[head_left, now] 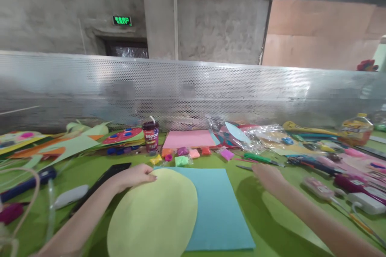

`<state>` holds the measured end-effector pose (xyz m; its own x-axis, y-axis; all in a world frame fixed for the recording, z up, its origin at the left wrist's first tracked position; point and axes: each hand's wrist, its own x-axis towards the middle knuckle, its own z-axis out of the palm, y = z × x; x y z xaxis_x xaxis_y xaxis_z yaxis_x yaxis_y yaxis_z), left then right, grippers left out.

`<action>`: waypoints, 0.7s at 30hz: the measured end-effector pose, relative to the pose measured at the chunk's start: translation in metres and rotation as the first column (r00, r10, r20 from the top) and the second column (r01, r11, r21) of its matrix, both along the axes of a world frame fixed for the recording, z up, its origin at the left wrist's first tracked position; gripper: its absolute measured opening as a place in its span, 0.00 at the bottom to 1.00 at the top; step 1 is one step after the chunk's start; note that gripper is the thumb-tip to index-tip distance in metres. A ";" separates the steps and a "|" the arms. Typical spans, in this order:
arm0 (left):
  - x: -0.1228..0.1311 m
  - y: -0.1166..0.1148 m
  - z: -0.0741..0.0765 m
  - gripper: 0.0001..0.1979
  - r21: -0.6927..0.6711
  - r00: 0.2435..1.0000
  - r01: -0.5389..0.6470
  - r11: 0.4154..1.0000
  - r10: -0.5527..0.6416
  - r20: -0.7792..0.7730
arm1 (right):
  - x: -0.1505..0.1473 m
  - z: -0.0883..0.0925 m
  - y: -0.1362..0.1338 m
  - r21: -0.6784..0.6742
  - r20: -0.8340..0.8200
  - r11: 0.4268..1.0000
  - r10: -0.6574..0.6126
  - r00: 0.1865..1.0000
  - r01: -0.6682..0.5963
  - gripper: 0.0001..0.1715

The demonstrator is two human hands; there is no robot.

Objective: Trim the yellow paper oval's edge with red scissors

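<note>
Pinched at its upper edge, a pale yellow-green oval of paper (153, 217) is in my left hand (137, 177), with the thumb over the sheet. The oval overlaps a light blue rectangular sheet (221, 213) lying on the green table. My right hand (267, 176) is closed low over the table, right of the blue sheet's far corner. A thin dark pointed tool (243, 167) sticks out left from its fingers; the hand hides the rest of it. Just beyond lies a green-handled cutter (261, 158).
Small bright clay packets (181, 160) line the table beyond the sheets, before pink paper (188, 139) and a purple cup (150, 136) with a straw. A glue gun (356, 186) and cables lie right; a white device (71, 196) lies left. A perforated metal screen (193, 88) borders the back.
</note>
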<state>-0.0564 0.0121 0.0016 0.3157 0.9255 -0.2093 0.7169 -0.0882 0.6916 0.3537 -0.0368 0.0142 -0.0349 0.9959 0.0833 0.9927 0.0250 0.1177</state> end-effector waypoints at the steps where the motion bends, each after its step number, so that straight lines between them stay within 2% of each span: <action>1: -0.001 0.001 -0.001 0.15 0.004 1.000 0.004 1.000 -0.004 -0.017 | 0.005 0.007 0.005 -0.042 0.039 0.999 -0.032 0.999 0.034 0.14; 5: -0.003 0.001 -0.003 0.15 -0.016 0.998 0.039 0.999 -0.040 -0.040 | 0.017 0.031 0.016 -0.180 0.100 0.983 -0.007 0.995 0.025 0.13; 8: -0.006 0.000 -0.002 0.14 -0.075 0.999 0.050 0.996 -0.051 -0.007 | 0.024 0.041 0.017 -0.261 0.082 0.965 0.033 0.996 -0.011 0.13; 12: -0.016 0.001 -0.001 0.12 -0.125 1.000 0.009 0.992 -0.007 0.016 | 0.038 0.039 0.018 -0.257 0.050 0.966 -0.004 0.999 0.017 0.19; 16: -0.020 0.006 -0.006 0.10 -0.216 0.997 -0.022 0.976 0.038 0.070 | 0.051 0.028 0.020 -0.206 0.054 0.978 -0.017 0.998 0.028 0.18; 18: -0.019 0.007 -0.007 0.09 -0.263 0.990 -0.022 0.965 0.057 0.128 | 0.054 0.027 0.021 -0.206 0.009 0.978 0.020 1.000 -0.018 0.18; 21: -0.017 0.006 -0.007 0.09 -0.311 0.982 -0.031 0.950 0.087 0.166 | 0.049 0.031 0.019 -0.258 -0.143 0.959 0.086 0.986 -0.121 0.20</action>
<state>-0.0736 0.0178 -0.0058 0.3197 0.8438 -0.4310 0.5794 0.1858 0.7936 0.4027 -0.0178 0.0454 -0.1451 0.9743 -0.1721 0.9894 0.1410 -0.0356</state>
